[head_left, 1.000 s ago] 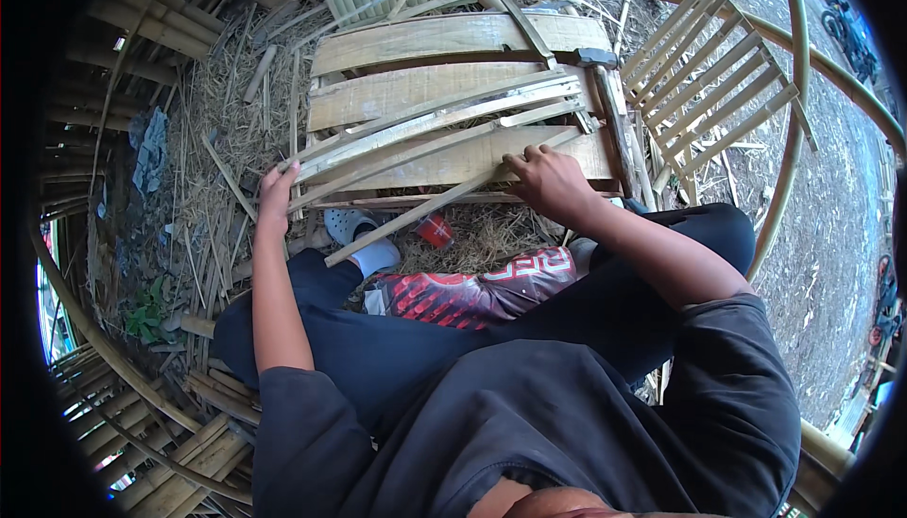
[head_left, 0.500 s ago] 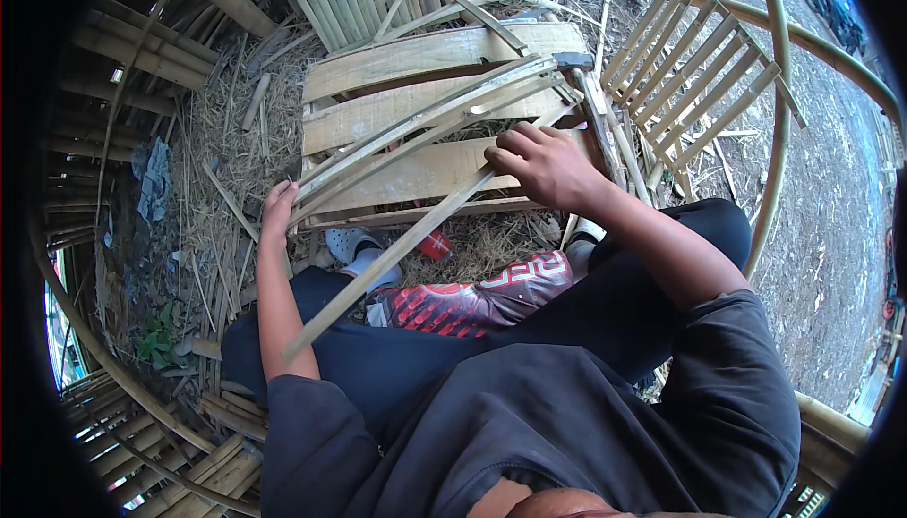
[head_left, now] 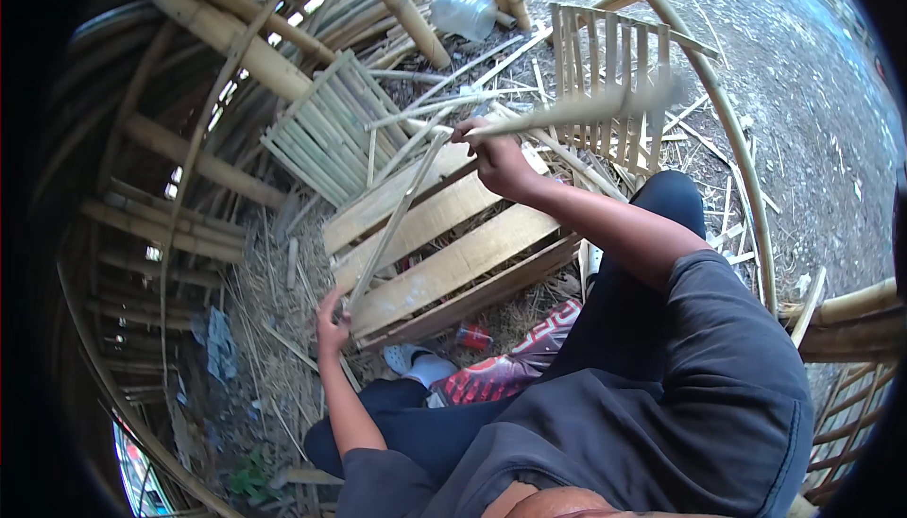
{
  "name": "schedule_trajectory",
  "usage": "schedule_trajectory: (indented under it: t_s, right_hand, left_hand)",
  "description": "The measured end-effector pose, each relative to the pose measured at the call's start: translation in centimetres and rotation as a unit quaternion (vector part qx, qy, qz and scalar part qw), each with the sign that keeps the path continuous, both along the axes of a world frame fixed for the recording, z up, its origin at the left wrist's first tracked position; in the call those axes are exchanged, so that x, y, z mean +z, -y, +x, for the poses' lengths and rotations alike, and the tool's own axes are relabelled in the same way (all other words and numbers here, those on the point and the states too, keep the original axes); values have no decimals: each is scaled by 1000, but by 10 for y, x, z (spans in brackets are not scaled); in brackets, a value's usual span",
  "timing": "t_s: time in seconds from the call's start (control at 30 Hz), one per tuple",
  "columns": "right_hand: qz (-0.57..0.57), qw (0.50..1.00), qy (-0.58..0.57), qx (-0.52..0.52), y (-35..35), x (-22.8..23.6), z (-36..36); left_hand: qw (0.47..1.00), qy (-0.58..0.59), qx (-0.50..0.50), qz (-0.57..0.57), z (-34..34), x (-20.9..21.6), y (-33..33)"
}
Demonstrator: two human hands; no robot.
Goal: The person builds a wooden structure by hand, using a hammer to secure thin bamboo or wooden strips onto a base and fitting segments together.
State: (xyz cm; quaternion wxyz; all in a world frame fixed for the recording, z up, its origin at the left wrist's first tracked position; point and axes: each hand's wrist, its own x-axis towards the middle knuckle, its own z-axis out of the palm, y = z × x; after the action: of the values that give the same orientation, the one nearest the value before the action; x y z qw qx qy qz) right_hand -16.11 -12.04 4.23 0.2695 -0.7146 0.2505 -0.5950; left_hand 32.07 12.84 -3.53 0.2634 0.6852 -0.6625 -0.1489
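My right hand (head_left: 505,167) is closed on a pale bamboo strip (head_left: 553,117) above the far end of a low slatted wooden table. The strip points to the right, and its far part is smeared by motion. My left hand (head_left: 333,334) is at the table's near left corner, fingers curled around the near end of a pair of long, thin bamboo strips (head_left: 399,211). These lie slantwise across the slats of the table (head_left: 463,258), their far end close under my right hand.
A slatted bamboo panel (head_left: 331,131) leans beyond the table; another slatted rack (head_left: 614,69) stands at the far right. A curved bamboo pole (head_left: 727,131) arches along the right. A clear plastic jug (head_left: 463,14) lies at the back. A red can (head_left: 473,337) is near my foot.
My right hand has risen away from me, and its strip has swung from pointing toward me to pointing right. The view has turned, so the table looks tilted. My left hand stays by the corner.
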Motion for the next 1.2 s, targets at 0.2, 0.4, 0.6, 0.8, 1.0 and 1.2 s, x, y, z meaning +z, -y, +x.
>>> schedule_trajectory:
  t_s: [0.2,0.4,0.6,0.8,1.0,1.2]
  right_hand:
    - [44,982,168,-73,21,-1,4]
    - [221,939,129,-231,38,9,-24]
    - [409,863,285,-79,47,43,-67]
    - [552,818,160,24,85,34,-92]
    - [632,766,-28,115,85,19,-75]
    - [621,735,-178,205,76,4,-47]
  left_hand:
    - [995,27,-39,89,-20,19,9]
    - [991,51,17,124,-47,26,1]
    - [993,56,14,105,-57,27,-18]
    - [993,89,5,83,-55,20,-25]
    - [991,105,-9,80,-56,25,-30]
    - [991,114,-31,60,-55,23,-30]
